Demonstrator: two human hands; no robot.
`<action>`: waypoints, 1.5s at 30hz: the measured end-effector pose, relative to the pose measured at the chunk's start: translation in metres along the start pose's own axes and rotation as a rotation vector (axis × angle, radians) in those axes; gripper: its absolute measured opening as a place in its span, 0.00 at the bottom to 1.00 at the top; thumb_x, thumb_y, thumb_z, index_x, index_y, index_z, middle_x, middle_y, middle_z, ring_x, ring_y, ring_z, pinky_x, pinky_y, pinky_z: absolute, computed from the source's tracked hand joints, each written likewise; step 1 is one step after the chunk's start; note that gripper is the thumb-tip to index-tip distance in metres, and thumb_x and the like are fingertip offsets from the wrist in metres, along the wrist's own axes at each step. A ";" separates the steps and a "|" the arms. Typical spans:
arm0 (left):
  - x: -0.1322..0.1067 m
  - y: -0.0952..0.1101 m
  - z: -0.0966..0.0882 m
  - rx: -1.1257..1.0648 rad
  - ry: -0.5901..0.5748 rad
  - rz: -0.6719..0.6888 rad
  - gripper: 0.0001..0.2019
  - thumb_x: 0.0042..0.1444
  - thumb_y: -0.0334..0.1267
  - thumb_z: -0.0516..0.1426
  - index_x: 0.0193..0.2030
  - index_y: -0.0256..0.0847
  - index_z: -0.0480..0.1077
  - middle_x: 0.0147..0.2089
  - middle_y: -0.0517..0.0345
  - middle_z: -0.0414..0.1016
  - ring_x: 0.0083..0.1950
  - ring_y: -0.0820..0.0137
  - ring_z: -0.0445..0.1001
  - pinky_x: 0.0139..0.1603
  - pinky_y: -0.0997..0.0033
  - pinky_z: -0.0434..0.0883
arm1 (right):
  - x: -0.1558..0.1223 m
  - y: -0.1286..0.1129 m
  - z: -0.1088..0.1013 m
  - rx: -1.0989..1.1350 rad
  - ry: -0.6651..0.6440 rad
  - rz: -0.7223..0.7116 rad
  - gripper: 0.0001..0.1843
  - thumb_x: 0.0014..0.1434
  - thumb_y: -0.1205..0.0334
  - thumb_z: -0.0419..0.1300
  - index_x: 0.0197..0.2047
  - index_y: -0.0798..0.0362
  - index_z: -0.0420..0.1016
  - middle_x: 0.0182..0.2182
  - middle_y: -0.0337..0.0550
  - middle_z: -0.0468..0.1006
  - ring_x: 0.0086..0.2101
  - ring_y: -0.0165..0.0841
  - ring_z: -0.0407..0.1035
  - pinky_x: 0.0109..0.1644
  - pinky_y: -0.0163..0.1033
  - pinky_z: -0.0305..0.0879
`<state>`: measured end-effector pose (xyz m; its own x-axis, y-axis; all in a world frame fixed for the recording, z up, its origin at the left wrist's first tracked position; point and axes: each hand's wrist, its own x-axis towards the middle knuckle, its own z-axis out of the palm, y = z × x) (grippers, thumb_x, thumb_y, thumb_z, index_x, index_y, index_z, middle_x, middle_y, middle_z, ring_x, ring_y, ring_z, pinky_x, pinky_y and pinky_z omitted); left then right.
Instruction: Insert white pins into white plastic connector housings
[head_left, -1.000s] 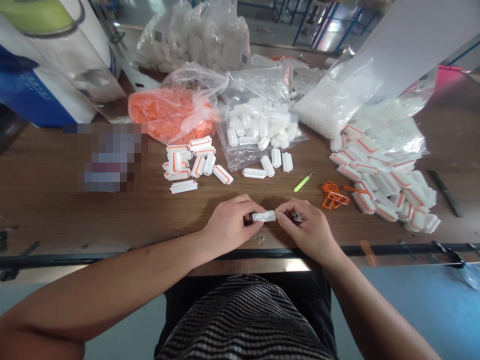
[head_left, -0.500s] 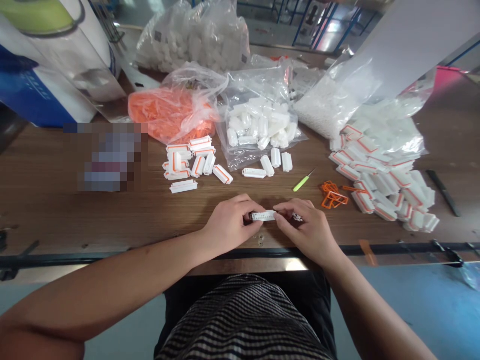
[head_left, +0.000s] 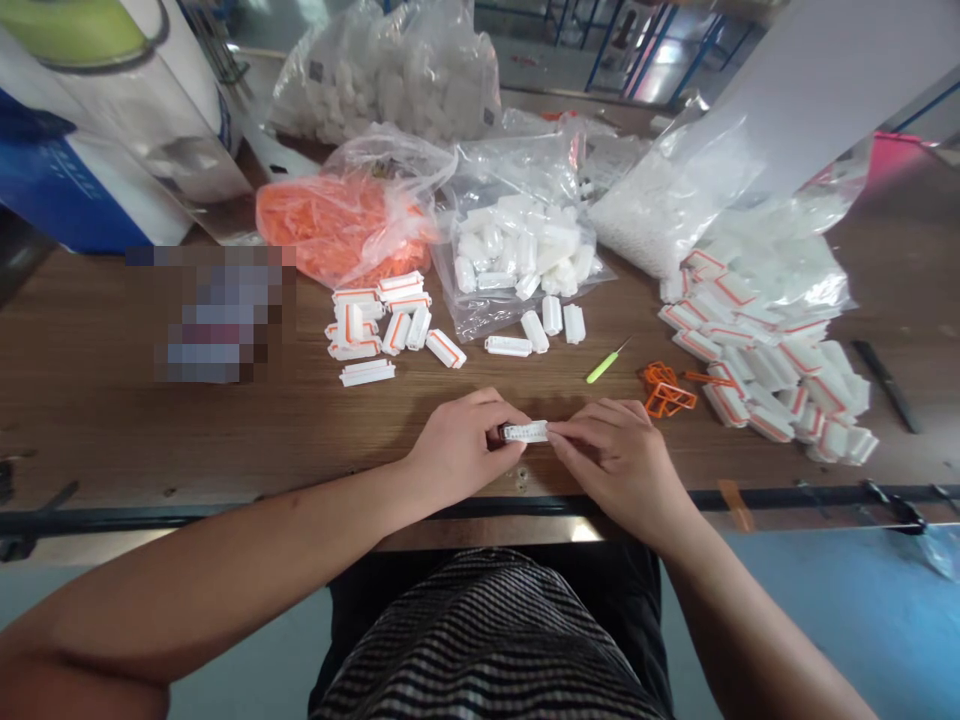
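Near the front edge of the table, my left hand is closed around the left end of a white plastic connector housing. A row of small openings runs along the housing's upward side. My right hand has its thumb and forefinger pinched together at the housing's right end. Whatever lies between those fingertips is too small to make out, and the palm is hidden. Beyond the hands lie loose white housings and a hooked pick with a lime-green handle. Orange frame-shaped clips rest right of my right hand.
White housings with orange clips are heaped at right and grouped at left. Behind stand bags of orange clips, white housings and tiny white pieces. A dark flat tool lies far right.
My right hand has turned, its fingers closing together at the housing's end. Small white pieces visible in its palm before are now out of sight. My left hand and the housing stay put.
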<state>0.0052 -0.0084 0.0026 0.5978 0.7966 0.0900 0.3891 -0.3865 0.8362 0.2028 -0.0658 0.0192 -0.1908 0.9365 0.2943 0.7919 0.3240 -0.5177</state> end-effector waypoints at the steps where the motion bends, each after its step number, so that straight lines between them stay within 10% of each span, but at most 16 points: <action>1: 0.000 0.000 0.000 0.002 -0.002 -0.009 0.09 0.53 0.30 0.61 0.41 0.41 0.78 0.35 0.62 0.73 0.29 0.77 0.69 0.32 0.75 0.67 | -0.001 -0.001 -0.002 -0.027 0.001 -0.013 0.08 0.63 0.64 0.59 0.36 0.50 0.80 0.28 0.38 0.79 0.31 0.33 0.71 0.40 0.43 0.58; 15: 0.001 -0.001 0.000 0.015 0.004 0.001 0.09 0.53 0.31 0.61 0.41 0.43 0.78 0.33 0.62 0.72 0.29 0.76 0.69 0.32 0.73 0.67 | -0.005 -0.008 0.001 -0.338 0.046 -0.151 0.09 0.64 0.64 0.59 0.39 0.52 0.81 0.27 0.39 0.79 0.30 0.35 0.70 0.43 0.46 0.58; 26: 0.001 -0.004 -0.001 0.040 -0.003 0.054 0.09 0.54 0.31 0.60 0.42 0.41 0.78 0.35 0.61 0.73 0.30 0.75 0.71 0.34 0.72 0.68 | -0.049 0.049 -0.031 -0.228 0.039 0.327 0.13 0.61 0.54 0.59 0.29 0.47 0.80 0.29 0.37 0.81 0.33 0.36 0.74 0.44 0.45 0.55; 45: 0.001 -0.001 -0.003 0.015 -0.011 0.047 0.08 0.56 0.33 0.60 0.42 0.40 0.77 0.36 0.58 0.74 0.30 0.75 0.71 0.33 0.72 0.69 | -0.031 0.047 -0.020 -0.145 0.070 0.305 0.12 0.60 0.55 0.59 0.30 0.48 0.81 0.27 0.39 0.82 0.30 0.36 0.74 0.40 0.44 0.61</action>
<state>0.0036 -0.0057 0.0036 0.6237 0.7719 0.1229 0.3709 -0.4307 0.8228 0.2573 -0.0823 0.0021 0.1040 0.9741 0.2008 0.8813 0.0033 -0.4726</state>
